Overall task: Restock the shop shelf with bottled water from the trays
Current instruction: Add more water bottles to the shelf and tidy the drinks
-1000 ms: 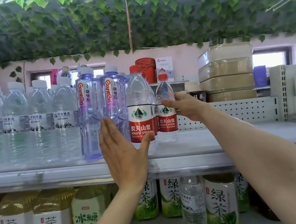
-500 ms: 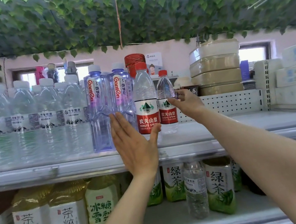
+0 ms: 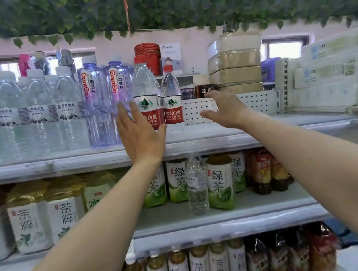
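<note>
The right hand point(image 3: 225, 109) is open with fingers spread and holds nothing. The small red-label bottle point(image 3: 173, 112) stands upright on the top shelf point(image 3: 254, 129) to its left, apart from it. The left hand point(image 3: 142, 136), also open and flat, is in front of the larger red-label bottle point(image 3: 145, 86), nearer to both bottles. Half a second ago the right hand was against the small red-label bottle; now it has come away to the right.

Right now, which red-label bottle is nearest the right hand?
The shorter red-label bottle, rightmost in its row; the taller red-label bottle stands partly behind the left hand.
</note>
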